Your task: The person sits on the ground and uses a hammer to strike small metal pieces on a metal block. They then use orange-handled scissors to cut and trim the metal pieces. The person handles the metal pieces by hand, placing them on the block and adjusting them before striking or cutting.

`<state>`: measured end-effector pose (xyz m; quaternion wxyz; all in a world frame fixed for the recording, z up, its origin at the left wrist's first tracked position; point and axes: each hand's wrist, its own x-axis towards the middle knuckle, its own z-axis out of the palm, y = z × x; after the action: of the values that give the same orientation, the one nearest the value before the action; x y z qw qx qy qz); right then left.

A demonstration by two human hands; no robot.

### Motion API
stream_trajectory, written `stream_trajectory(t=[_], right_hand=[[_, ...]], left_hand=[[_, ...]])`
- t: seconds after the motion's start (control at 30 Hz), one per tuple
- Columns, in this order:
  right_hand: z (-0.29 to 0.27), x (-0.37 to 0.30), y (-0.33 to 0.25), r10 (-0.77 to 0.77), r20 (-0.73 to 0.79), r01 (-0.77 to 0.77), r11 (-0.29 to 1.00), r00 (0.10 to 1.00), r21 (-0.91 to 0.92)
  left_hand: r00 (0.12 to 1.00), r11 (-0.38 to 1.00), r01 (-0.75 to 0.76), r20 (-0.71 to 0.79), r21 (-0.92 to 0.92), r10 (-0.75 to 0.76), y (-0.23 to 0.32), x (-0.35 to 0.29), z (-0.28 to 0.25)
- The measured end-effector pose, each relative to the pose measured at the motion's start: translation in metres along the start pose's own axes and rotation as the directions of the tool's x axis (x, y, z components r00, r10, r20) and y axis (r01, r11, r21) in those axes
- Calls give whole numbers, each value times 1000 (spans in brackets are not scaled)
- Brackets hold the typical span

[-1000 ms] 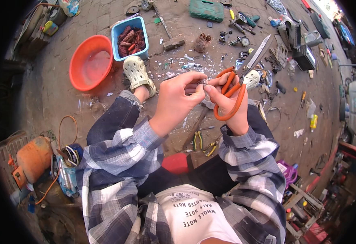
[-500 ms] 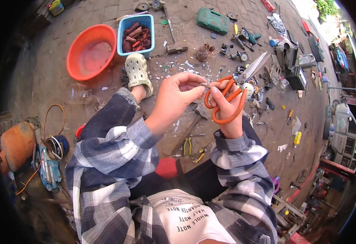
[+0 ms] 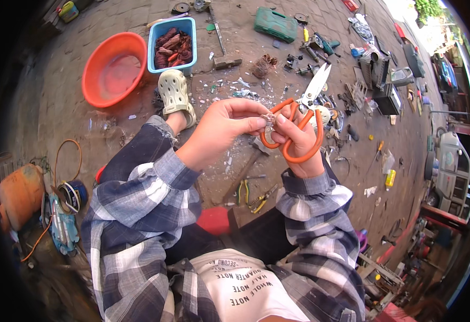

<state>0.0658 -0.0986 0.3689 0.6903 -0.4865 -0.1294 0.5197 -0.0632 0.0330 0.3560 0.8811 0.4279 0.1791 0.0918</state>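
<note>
In front of me, my left hand (image 3: 225,127) pinches a small coppery, wire-like scrap (image 3: 268,118) between thumb and fingertips. My right hand (image 3: 299,140) is closed on a pair of scissors (image 3: 319,137) with orange handles, whose loops hang around its fingers. Their bare metal blades point up and away, slightly parted. The right thumb and fingertips also meet beside the scrap, nearly touching the left fingertips. What the scrap exactly is stays too small to tell.
Beyond my hands lie a hammer (image 3: 227,63), a rusty coil bundle (image 3: 264,65) and scattered shards. A red basin (image 3: 93,72) and a blue tub (image 3: 153,45) of dark reddish scraps stand far left. Pliers (image 3: 261,199) lie between my legs. Metal parts and a green case (image 3: 275,24) lie farther off.
The scissors have turned in my right hand, so the blades point more upward. More of the coppery scrap shows between my fingertips. The whole view has shifted slightly.
</note>
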Motion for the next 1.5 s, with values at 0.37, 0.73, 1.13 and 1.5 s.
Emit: stream_trajectory(t=[0.37,0.73,1.13,1.5], right_hand=[[1,-11,-1,-300,-158,221,895,941,-388],[-5,-9,6,-528,-8,323,530,849,-784],[1,-5,32,-497,192,273,96,846,-957],[1,-5,37,-478,122,227,168,870,-959]], left_hand=[[999,999,51,20,-16,-51,-8,3,5],[980,991,-127,-150,42,132,-9,8,1],[901,937,-320,-261,141,347,-10,8,-2],[914,950,-303,-259,81,313,-12,8,-2]])
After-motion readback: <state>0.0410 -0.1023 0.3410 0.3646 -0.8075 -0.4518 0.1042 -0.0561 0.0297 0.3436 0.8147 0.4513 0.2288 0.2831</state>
